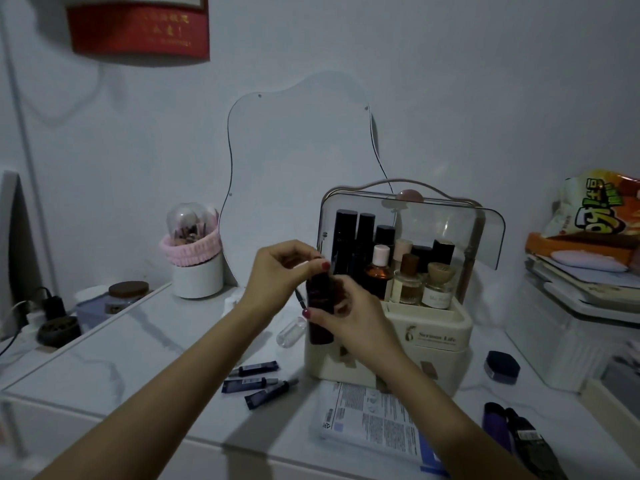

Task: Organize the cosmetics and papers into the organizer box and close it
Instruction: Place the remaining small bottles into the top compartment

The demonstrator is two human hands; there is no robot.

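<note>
A cream organizer box (433, 337) stands on the white table with its clear lid (450, 230) swung up, and several bottles (405, 271) stand inside. In front of its left side my right hand (356, 323) grips a dark bottle (320, 306) upright. My left hand (280, 268) pinches the bottle's top from above. Printed papers (367, 417) lie on the table before the box. Three dark blue tubes (258, 381) lie to the papers' left. A small clear bottle (291, 332) lies behind them.
A dark round jar (501, 367) and dark pouches (519, 434) lie right of the box. Stacked trays with a snack bag (588, 230) stand at far right. A white brush cup with a pink band (195, 268) and a wavy mirror (298, 168) stand behind.
</note>
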